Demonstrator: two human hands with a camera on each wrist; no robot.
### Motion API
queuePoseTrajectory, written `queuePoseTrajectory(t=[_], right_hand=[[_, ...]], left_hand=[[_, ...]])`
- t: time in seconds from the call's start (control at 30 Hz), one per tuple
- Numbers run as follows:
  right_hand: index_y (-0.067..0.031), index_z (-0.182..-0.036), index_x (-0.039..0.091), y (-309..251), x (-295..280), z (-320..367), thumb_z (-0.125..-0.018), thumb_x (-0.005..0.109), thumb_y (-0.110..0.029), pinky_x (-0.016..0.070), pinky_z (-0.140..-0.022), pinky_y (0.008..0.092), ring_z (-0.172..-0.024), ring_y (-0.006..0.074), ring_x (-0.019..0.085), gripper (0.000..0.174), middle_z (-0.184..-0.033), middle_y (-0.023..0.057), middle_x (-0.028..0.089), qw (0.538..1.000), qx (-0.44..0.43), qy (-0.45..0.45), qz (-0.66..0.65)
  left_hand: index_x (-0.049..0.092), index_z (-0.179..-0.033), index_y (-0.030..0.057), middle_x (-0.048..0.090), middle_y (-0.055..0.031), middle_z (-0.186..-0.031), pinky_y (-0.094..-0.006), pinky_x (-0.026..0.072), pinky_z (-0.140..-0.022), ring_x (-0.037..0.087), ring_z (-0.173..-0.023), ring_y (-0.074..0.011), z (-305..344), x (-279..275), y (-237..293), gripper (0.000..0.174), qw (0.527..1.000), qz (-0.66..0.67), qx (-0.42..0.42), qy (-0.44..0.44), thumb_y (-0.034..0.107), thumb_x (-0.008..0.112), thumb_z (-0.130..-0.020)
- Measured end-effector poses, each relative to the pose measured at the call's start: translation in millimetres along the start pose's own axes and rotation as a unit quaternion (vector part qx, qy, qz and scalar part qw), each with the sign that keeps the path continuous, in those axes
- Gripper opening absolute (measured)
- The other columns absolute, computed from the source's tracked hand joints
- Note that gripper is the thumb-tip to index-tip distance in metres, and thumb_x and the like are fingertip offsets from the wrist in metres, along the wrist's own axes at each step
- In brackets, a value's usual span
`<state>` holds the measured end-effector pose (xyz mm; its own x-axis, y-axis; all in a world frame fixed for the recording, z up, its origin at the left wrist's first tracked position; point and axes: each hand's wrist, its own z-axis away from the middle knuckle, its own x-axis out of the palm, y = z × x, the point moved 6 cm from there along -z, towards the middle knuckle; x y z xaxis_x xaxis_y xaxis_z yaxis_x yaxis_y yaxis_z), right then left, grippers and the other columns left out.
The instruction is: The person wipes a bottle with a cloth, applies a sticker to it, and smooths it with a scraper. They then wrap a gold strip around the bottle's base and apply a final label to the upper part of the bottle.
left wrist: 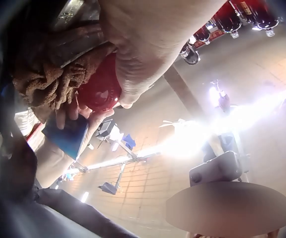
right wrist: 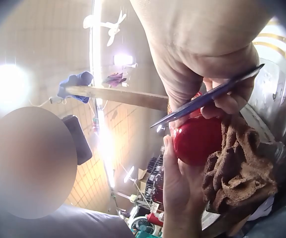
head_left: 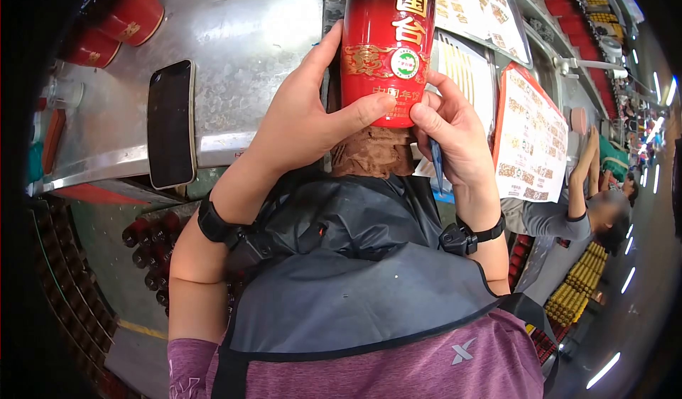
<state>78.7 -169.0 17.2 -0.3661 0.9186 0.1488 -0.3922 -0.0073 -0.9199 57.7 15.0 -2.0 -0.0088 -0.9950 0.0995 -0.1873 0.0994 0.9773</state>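
A red bottle point(head_left: 387, 58) with gold lettering and a round green-and-white emblem lies with its base toward the person. My left hand point(head_left: 302, 118) grips its left side, thumb across the front near the base. On the other side, my right hand point(head_left: 458, 132) holds the lower edge between thumb and fingers. Tucked in that same hand is a slim, pointed blue tool point(right wrist: 207, 99), which crosses in front of the bottle's base in the right wrist view. A crumpled brown cloth point(head_left: 373, 154) sits just below the base.
A phone point(head_left: 171, 123) lies at the left on the metal table point(head_left: 234, 51), with more red bottles point(head_left: 131, 15) beyond it. Printed decal sheets point(head_left: 529, 139) are on the right. Another person point(head_left: 568, 214) is farther right. Dark bottles point(head_left: 153, 250) stand below the table at left.
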Motion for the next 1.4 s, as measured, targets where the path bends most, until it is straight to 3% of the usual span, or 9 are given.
queuePoseTrajectory(t=[0.47, 0.8, 1.1, 1.27, 1.3, 1.37, 1.4], right_hand=[[0.0020, -0.136, 0.046, -1, 1, 0, -0.089, 0.075, -0.013, 0.0437, -0.065, 0.0178, -0.072, 0.0037, 0.057, 0.058, -0.080, -0.0028, 0.062, 1.000, 0.004, 0.007, -0.006], [-0.0011, -0.128, 0.056, -9, -7, -2, -0.095, 0.069, -0.023, 0.0432, -0.063, 0.0170, -0.068, 0.0029, 0.055, 0.042, -0.077, -0.0043, 0.062, 0.999, 0.009, 0.004, -0.035], [0.0016, -0.131, 0.052, -7, -2, -4, -0.092, 0.072, -0.012, 0.0426, -0.068, 0.0171, -0.076, 0.0021, 0.057, 0.045, -0.078, -0.0026, 0.063, 1.000, -0.015, 0.011, -0.016], [0.0007, -0.128, 0.056, -2, -11, -5, -0.097, 0.066, -0.020, 0.0434, -0.066, 0.0172, -0.073, 0.0028, 0.057, 0.039, -0.079, -0.0025, 0.063, 0.999, 0.012, 0.002, -0.034], [0.0001, -0.125, 0.060, 3, -21, -10, -0.101, 0.058, -0.032, 0.0453, -0.064, 0.0183, -0.072, 0.0041, 0.057, 0.039, -0.078, -0.0027, 0.062, 1.000, -0.014, -0.009, -0.023], [0.0001, -0.124, 0.061, 0, -44, -12, -0.103, 0.055, -0.036, 0.0462, -0.064, 0.0190, -0.071, 0.0049, 0.057, 0.042, -0.078, -0.0025, 0.061, 0.999, 0.001, 0.021, -0.049], [0.0001, -0.123, 0.061, 0, -55, -13, -0.104, 0.051, -0.040, 0.0472, -0.064, 0.0197, -0.071, 0.0056, 0.058, 0.045, -0.079, -0.0023, 0.061, 0.996, 0.016, 0.050, -0.076]], left_hand=[[0.034, -0.146, -0.0082, 0.057, -0.0179, -0.131, -0.0349, 0.0449, -0.102, 0.057, -0.121, -0.0229, -2, 6, 0, 0.091, 0.999, -0.023, -0.007, 0.026, 0.027, 0.082, -0.077], [0.032, -0.148, -0.0088, 0.053, -0.0197, -0.138, -0.0364, 0.0370, -0.110, 0.050, -0.129, -0.0245, -1, 4, -9, 0.092, 1.000, 0.001, -0.021, 0.012, 0.033, 0.080, -0.082], [0.032, -0.148, -0.0083, 0.054, -0.0187, -0.138, -0.0361, 0.0363, -0.110, 0.050, -0.129, -0.0238, 0, 6, -7, 0.085, 0.999, 0.011, -0.035, 0.013, 0.029, 0.077, -0.085], [0.032, -0.149, -0.0073, 0.054, -0.0183, -0.138, -0.0359, 0.0356, -0.111, 0.049, -0.130, -0.0230, 1, 4, -10, 0.085, 0.999, 0.014, -0.049, 0.011, 0.028, 0.077, -0.086], [0.027, -0.150, -0.0066, 0.050, -0.0188, -0.142, -0.0365, 0.0351, -0.111, 0.048, -0.131, -0.0243, 1, 4, -12, 0.093, 0.998, 0.023, -0.056, 0.007, 0.030, 0.080, -0.083], [0.023, -0.152, -0.0059, 0.046, -0.0193, -0.145, -0.0372, 0.0346, -0.112, 0.047, -0.132, -0.0257, 4, 0, -16, 0.100, 0.998, 0.032, -0.063, 0.003, 0.032, 0.082, -0.081], [0.018, -0.154, -0.0048, 0.041, -0.0200, -0.148, -0.0381, 0.0341, -0.112, 0.045, -0.134, -0.0281, 6, -1, -12, 0.111, 1.000, 0.000, -0.015, -0.010, 0.035, 0.086, -0.075]])
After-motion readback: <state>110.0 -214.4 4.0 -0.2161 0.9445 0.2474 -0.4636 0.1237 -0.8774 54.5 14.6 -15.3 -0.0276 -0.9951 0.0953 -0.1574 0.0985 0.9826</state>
